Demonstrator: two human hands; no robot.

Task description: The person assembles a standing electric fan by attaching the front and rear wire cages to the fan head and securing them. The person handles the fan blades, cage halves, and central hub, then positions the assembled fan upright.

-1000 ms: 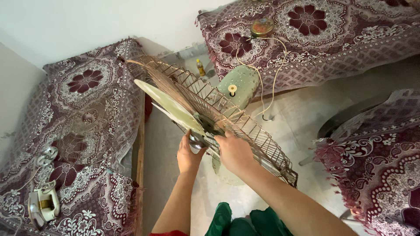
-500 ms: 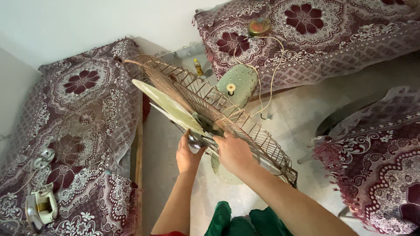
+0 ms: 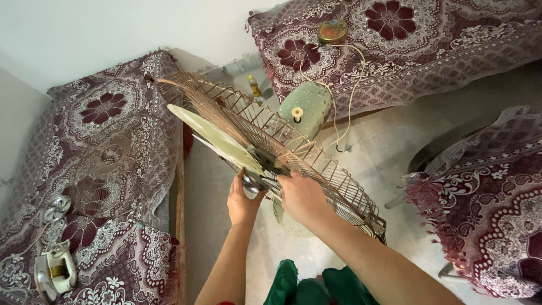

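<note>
yellow bottle (image 3: 252,86) by wall | round tin (image 3: 332,31) on patterned sofa (image 3: 429,39) | pale floor (image 3: 214,186) | left hand (image 3: 243,203) grips hub (image 3: 251,183) | right hand (image 3: 302,197) flat on cage (image 3: 271,138)

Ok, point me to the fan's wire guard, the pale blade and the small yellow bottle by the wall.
wire guard (image 3: 339,189): head view, on the ribs right of the hub.
pale blade (image 3: 212,135): head view, mid blade surface.
small yellow bottle (image 3: 257,88): head view, on its body.

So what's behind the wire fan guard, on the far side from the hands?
Behind the wire guard sits the pale green motor housing with a cream knob, and a cord trailing off. The housing's lower part is hidden by the guard and the right hand.
</note>
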